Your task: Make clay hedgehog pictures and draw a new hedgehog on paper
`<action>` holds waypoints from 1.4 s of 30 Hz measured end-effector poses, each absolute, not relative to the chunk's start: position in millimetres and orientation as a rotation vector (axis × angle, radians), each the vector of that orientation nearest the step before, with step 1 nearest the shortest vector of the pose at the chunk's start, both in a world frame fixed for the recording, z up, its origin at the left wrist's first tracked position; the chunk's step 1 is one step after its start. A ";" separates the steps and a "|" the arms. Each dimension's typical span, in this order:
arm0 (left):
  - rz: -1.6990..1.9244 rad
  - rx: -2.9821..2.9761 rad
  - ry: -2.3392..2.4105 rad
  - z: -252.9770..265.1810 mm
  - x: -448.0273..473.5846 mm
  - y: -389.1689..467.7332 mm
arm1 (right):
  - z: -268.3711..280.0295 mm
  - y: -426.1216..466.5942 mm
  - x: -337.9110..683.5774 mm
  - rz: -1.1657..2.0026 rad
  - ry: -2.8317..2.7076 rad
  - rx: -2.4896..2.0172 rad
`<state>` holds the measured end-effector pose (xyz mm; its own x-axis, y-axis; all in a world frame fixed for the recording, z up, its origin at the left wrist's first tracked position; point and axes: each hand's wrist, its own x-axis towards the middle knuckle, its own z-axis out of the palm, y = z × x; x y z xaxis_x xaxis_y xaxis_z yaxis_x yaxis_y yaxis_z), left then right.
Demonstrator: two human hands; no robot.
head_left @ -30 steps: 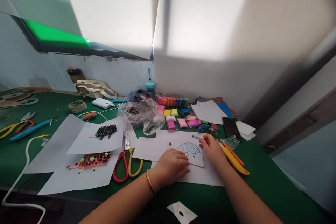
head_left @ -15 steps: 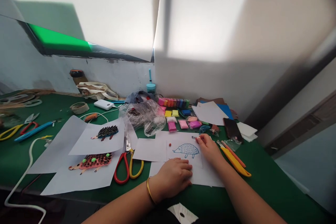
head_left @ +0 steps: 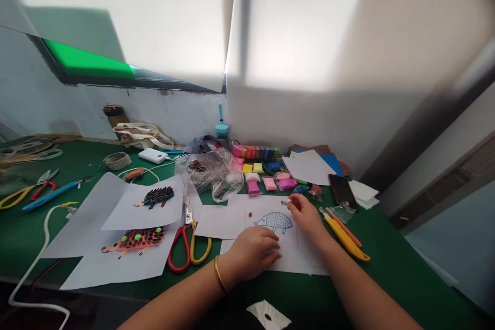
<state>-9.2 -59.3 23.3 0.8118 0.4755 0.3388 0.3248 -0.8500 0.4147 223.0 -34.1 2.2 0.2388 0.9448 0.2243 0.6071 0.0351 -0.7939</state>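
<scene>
A blue line drawing of a hedgehog [head_left: 275,222] is on a white sheet [head_left: 305,252] in front of me. My left hand [head_left: 253,251] rests on the lower left of this sheet, palm down, fingers apart and slightly bent. Beyond the drawing's upper right, my right hand [head_left: 307,215] pinches a small pale piece with a dark end [head_left: 285,202] between thumb and fingertips. What that piece is, I cannot make out. A tiny reddish-brown ball [head_left: 250,214] lies by the hedgehog's snout.
Scissors [head_left: 189,242] and two decorated hedgehog pictures [head_left: 158,196] lie to the left. Behind the sheet are coloured clay packets [head_left: 253,187] and a clear plastic bag [head_left: 212,170]. A yellow cutter [head_left: 348,240] and a dark phone [head_left: 342,192] lie on the right.
My left hand has slid slightly away from me and left on the sheet. My right hand keeps its pinch and has shifted only a little.
</scene>
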 end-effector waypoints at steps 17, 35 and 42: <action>0.337 2.521 1.223 18.4 -63.7 5.2 | -11.0 -36.4 232.0 0.427 -1.488 -1.782; 0.582 2.627 1.092 55.7 -31.8 -19.5 | -12.9 -39.0 231.7 0.381 -1.500 -1.778; 0.646 2.696 0.978 67.7 -7.5 -32.1 | -15.3 -38.3 232.0 0.370 -1.498 -1.757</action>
<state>-7.5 -32.1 67.7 0.6855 0.6480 0.3320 0.5599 -0.7606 0.3286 232.0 -38.3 -15.3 0.2623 0.9295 0.2593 0.7015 0.0008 -0.7126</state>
